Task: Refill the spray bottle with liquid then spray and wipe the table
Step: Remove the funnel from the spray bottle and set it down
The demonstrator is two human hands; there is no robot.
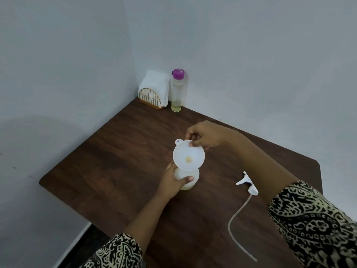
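Observation:
A white spray bottle [190, 177] stands upright in the middle of the dark wooden table [108, 167], its top off. My left hand [173, 182] is wrapped around its body. A white funnel [188, 157] sits in its neck, a little yellowish liquid at the funnel's hole. My right hand [204, 135] pinches the funnel's far rim. The white spray head [249, 183] with its long tube lies on the table to the right. A clear bottle with a purple cap [177, 91], holding a little yellowish liquid, stands at the far corner.
A gold wire holder with white napkins [154, 91] stands in the far corner beside the purple-capped bottle. Grey walls close in the table's far sides. The table's left and near edges drop to the floor.

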